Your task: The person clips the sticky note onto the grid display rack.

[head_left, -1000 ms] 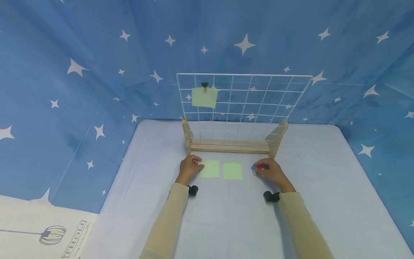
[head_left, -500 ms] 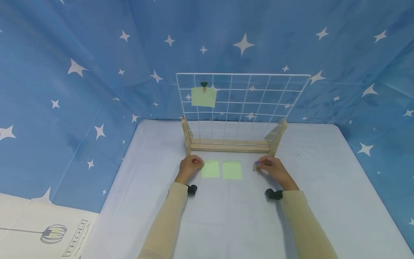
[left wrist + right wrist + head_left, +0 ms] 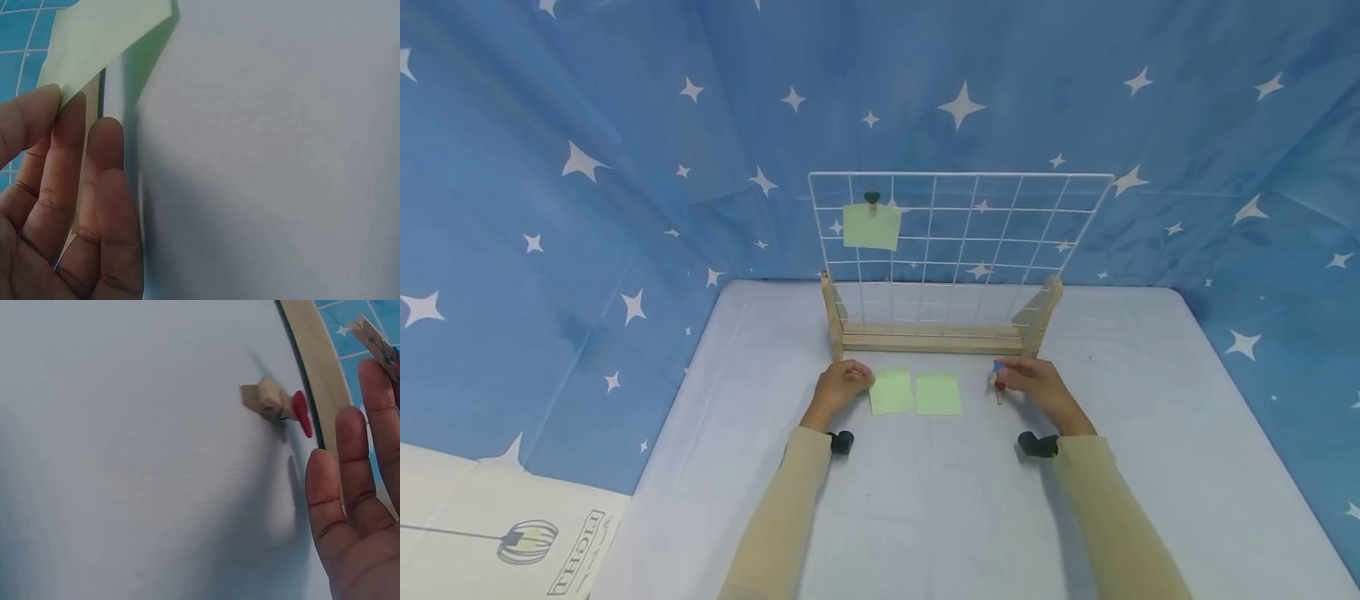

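The left hand (image 3: 837, 390) is held low over the tabletop (image 3: 925, 500), with the left green note (image 3: 891, 393) pinched at its left edge between thumb and forefinger. In the left wrist view the note is tilted and lifted at that edge, and the other fingers are held loosely bent below it. The right hand (image 3: 1037, 387) is held at about the same level opposite, and the blue-topped clothespin (image 3: 373, 345) is grasped at its fingertips; the thumb is not shown in the right wrist view, where three fingers are seen nearly straight. The red-topped clothespin (image 3: 272, 403) is seen just below that hand, apart from those fingers.

Both forearms, covered by beige sleeves (image 3: 786, 508), are stretched forward and angled slightly inward. A small black camera (image 3: 841, 442) is worn on the inner side of each wrist.

Between the hands, the right green note (image 3: 937, 394) is laid flat just beside the left one. Behind them, a white wire grid (image 3: 958, 174) is held by a wooden stand (image 3: 932, 343), and a third green note (image 3: 871, 227) is clipped to its upper left by a dark green clothespin (image 3: 872, 198).
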Demonstrator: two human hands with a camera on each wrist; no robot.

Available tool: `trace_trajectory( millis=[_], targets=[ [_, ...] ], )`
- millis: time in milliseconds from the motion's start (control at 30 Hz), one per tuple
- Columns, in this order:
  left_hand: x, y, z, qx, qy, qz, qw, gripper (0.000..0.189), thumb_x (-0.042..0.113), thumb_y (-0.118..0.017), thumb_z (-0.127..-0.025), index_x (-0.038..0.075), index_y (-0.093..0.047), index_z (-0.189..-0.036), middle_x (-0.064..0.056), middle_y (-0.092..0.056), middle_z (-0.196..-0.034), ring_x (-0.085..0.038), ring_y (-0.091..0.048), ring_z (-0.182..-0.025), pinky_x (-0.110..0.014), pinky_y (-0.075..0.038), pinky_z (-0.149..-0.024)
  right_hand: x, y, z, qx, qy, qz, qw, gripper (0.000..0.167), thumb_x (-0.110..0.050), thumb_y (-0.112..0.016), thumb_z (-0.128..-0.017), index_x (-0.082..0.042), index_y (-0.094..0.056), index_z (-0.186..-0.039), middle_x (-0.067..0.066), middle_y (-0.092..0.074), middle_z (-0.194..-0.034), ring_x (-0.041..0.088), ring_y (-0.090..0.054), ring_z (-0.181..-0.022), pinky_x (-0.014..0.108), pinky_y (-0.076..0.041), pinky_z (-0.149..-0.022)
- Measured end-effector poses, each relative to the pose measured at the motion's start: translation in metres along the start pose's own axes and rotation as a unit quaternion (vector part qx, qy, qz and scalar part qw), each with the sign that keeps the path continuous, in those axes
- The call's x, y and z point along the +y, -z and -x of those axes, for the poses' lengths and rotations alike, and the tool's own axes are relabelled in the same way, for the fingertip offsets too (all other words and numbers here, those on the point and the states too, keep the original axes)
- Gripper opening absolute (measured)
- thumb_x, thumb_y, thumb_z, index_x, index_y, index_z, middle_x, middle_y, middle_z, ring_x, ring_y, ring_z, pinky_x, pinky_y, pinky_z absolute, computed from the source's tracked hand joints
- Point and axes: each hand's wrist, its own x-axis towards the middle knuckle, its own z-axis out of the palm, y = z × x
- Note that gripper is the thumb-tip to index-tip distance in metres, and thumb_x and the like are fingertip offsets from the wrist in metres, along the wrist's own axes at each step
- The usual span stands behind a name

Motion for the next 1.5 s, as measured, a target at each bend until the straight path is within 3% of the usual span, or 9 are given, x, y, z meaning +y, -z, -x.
trace_trajectory(
  millis=[100, 233, 367, 567, 800, 1500],
  targets=[
    [0.003, 0.002, 0.002, -0.003, -0.008, 0.005, 1.0, 0.017, 0.02, -0.074, -0.101, 0.006, -0.077, -0.11, -0.009, -0.079, -0.111, -0.026, -0.07, -0.105, -0.046, -0.054, -0.097, -0.005, 0.001, 0.001, 0.002, 0.0, -0.003, 1.0, 0.049, -0.025, -0.068, -0.109, 0.008, -0.062, -0.144, 0.024, -0.072, -0.133, 0.017, -0.065, -0.118, 0.059, -0.035, -0.12],
    [0.007, 0.005, 0.004, -0.002, -0.019, 0.012, 0.9997, 0.021, 0.022, -0.073, -0.102, 0.005, -0.076, -0.114, -0.012, -0.077, -0.116, -0.028, -0.07, -0.109, -0.046, -0.054, -0.097, -0.011, 0.003, 0.0, 0.003, 0.009, 0.005, 0.9999, 0.049, -0.027, -0.066, -0.111, 0.009, -0.062, -0.143, 0.024, -0.065, -0.145, -0.003, -0.058, -0.116, 0.033, -0.046, -0.111],
    [0.011, 0.008, 0.006, 0.003, -0.026, 0.024, 0.9994, 0.022, 0.023, -0.072, -0.104, 0.005, -0.076, -0.116, -0.012, -0.077, -0.117, -0.029, -0.069, -0.111, -0.046, -0.055, -0.096, -0.017, 0.003, -0.002, 0.001, 0.03, -0.009, 0.9995, 0.045, -0.021, -0.066, -0.111, 0.013, -0.062, -0.14, 0.02, -0.069, -0.139, -0.008, -0.061, -0.11, 0.016, -0.05, -0.097],
    [0.017, 0.013, 0.008, 0.009, -0.044, 0.035, 0.9984, 0.02, 0.021, -0.072, -0.105, 0.005, -0.077, -0.114, -0.009, -0.078, -0.107, -0.025, -0.071, -0.104, -0.039, -0.057, -0.089, -0.027, 0.003, -0.002, -0.001, 0.049, -0.028, 0.9984, 0.043, -0.014, -0.066, -0.11, 0.016, -0.059, -0.14, 0.004, -0.072, -0.129, -0.007, -0.066, -0.105, 0.016, -0.054, -0.093],
    [0.021, 0.017, 0.007, 0.013, -0.064, 0.059, 0.9962, 0.018, 0.02, -0.073, -0.105, 0.006, -0.077, -0.115, -0.007, -0.08, -0.101, -0.022, -0.074, -0.093, -0.032, -0.054, -0.077, -0.036, 0.004, -0.003, 0.012, 0.054, -0.003, 0.9985, 0.039, -0.012, -0.063, -0.111, 0.017, -0.061, -0.137, 0.015, -0.072, -0.13, -0.008, -0.065, -0.099, 0.016, -0.055, -0.091],
    [0.047, 0.024, 0.012, 0.014, -0.098, 0.078, 0.992, 0.016, 0.021, -0.075, -0.105, 0.008, -0.078, -0.113, -0.005, -0.079, -0.098, -0.019, -0.072, -0.091, -0.034, -0.062, -0.078, -0.074, 0.007, 0.008, 0.036, 0.081, 0.028, 0.9957, 0.041, -0.019, -0.065, -0.111, 0.011, -0.064, -0.139, 0.028, -0.064, -0.142, -0.007, -0.061, -0.107, 0.011, -0.049, -0.094]
  ],
)
